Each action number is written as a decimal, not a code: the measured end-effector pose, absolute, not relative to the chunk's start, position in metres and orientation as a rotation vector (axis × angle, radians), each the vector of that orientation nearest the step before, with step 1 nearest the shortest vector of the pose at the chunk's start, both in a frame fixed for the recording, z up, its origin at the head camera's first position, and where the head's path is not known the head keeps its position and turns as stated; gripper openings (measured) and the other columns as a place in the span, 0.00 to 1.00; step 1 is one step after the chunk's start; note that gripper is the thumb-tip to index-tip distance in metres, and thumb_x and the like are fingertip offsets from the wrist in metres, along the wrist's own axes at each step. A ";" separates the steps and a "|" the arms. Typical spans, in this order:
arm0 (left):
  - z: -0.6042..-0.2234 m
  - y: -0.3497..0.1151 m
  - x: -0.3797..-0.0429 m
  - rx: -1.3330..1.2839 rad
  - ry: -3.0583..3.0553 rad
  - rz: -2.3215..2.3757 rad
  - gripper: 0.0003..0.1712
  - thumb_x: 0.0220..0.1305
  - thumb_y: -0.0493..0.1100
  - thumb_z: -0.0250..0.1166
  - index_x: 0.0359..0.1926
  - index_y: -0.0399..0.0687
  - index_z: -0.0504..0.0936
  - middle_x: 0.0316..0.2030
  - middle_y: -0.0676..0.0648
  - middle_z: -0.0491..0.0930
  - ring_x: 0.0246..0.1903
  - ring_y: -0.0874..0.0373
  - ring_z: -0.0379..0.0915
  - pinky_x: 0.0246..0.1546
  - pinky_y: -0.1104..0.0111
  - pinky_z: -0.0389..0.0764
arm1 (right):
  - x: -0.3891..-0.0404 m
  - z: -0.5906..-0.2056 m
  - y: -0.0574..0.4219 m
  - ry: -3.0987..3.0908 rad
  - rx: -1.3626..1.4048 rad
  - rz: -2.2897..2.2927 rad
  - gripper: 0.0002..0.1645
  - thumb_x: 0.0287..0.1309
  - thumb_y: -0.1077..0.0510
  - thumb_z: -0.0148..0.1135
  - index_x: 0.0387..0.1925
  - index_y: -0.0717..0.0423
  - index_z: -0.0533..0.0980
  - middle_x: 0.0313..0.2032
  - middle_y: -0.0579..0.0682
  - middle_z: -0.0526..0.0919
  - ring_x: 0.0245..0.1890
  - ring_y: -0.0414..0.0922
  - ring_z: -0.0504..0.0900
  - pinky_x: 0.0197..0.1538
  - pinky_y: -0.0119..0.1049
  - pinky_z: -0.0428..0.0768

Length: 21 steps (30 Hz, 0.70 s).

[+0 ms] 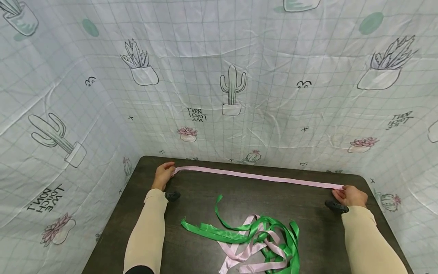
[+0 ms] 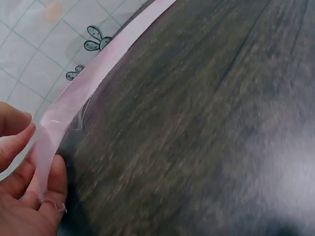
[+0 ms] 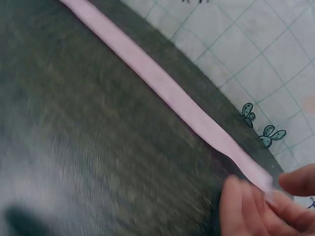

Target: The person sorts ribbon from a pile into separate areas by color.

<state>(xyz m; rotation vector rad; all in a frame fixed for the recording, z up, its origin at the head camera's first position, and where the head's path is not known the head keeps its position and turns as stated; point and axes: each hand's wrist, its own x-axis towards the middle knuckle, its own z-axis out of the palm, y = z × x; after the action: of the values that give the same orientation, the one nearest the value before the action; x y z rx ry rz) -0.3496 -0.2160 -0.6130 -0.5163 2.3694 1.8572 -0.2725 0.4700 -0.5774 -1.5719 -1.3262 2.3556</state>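
A pink ribbon (image 1: 246, 175) stretches nearly straight along the far side of the dark table, between the two hands. At its left end, the left hand (image 1: 163, 176) holds it; in the left wrist view the ribbon (image 2: 93, 73) runs down between the fingers (image 2: 58, 177). The right hand (image 1: 351, 196) has the other end at its fingertips, where the right wrist view shows the ribbon (image 3: 162, 88) narrowing and slightly twisted. Nearer the front, a loose tangle of green ribbons (image 1: 236, 236) and pink ribbons (image 1: 253, 249) lies on the table.
The dark wooden table (image 1: 198, 201) has rounded far corners. A pale, cactus-printed cloth (image 1: 273, 95) hangs behind it and along both sides. Dark devices sit at the left wrist (image 1: 172, 196) and right wrist (image 1: 337, 206).
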 end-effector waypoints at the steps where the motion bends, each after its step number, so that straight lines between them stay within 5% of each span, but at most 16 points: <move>1: -0.613 -0.217 -0.348 -0.519 2.389 1.851 0.25 0.76 0.36 0.56 0.70 0.34 0.74 0.66 0.32 0.74 0.58 0.47 0.73 0.53 0.67 0.78 | -0.270 -0.578 0.470 -1.395 -1.577 2.294 0.10 0.74 0.63 0.51 0.53 0.52 0.67 0.25 0.47 0.77 0.25 0.39 0.82 0.35 0.36 0.89; 3: -0.613 -0.221 -0.345 -0.539 2.426 1.845 0.25 0.75 0.35 0.56 0.70 0.33 0.74 0.65 0.32 0.75 0.57 0.47 0.73 0.51 0.69 0.75 | -0.266 -0.580 0.470 -1.531 -1.577 2.171 0.23 0.73 0.62 0.52 0.66 0.49 0.64 0.35 0.43 0.77 0.28 0.35 0.81 0.35 0.33 0.89; 6: -0.613 -0.227 -0.338 -0.586 2.453 1.852 0.25 0.74 0.34 0.55 0.69 0.33 0.74 0.64 0.33 0.74 0.56 0.49 0.72 0.45 0.75 0.73 | -0.257 -0.583 0.473 -1.753 -1.545 2.019 0.42 0.72 0.62 0.52 0.81 0.56 0.49 0.62 0.53 0.74 0.36 0.35 0.77 0.36 0.31 0.88; 9: -0.613 -0.232 -0.330 -0.607 2.467 1.871 0.24 0.74 0.33 0.55 0.68 0.33 0.75 0.64 0.33 0.74 0.56 0.49 0.72 0.42 0.77 0.72 | -0.248 -0.586 0.473 -1.906 -1.495 1.920 0.44 0.72 0.61 0.52 0.82 0.63 0.45 0.75 0.57 0.60 0.39 0.37 0.75 0.36 0.32 0.88; 14: -0.610 -0.233 -0.317 -0.574 2.522 1.873 0.22 0.74 0.33 0.56 0.66 0.32 0.76 0.63 0.32 0.74 0.60 0.45 0.71 0.55 0.65 0.72 | -0.234 -0.586 0.468 -2.072 -1.348 1.771 0.26 0.72 0.61 0.52 0.66 0.70 0.67 0.57 0.63 0.67 0.31 0.36 0.75 0.30 0.32 0.87; 18: -0.603 -0.230 -0.304 -0.534 2.597 1.857 0.20 0.73 0.34 0.58 0.63 0.33 0.78 0.60 0.32 0.77 0.57 0.44 0.73 0.55 0.63 0.72 | -0.225 -0.580 0.455 -2.195 -1.248 1.597 0.17 0.72 0.59 0.53 0.53 0.69 0.72 0.41 0.54 0.74 0.22 0.31 0.76 0.25 0.30 0.84; 21: -0.598 -0.225 -0.292 -0.496 2.645 1.841 0.19 0.72 0.34 0.59 0.61 0.33 0.80 0.58 0.32 0.79 0.50 0.48 0.75 0.46 0.69 0.72 | -0.216 -0.576 0.438 -2.301 -1.149 1.447 0.19 0.72 0.58 0.53 0.54 0.69 0.73 0.29 0.40 0.75 0.19 0.28 0.75 0.23 0.27 0.80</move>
<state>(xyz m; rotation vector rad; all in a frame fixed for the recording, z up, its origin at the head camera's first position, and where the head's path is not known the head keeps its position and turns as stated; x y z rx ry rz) -0.2918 -0.2253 -0.5985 -0.4963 2.6449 1.8409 -0.2164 0.4381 -0.5757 -1.1493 -2.3005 1.4468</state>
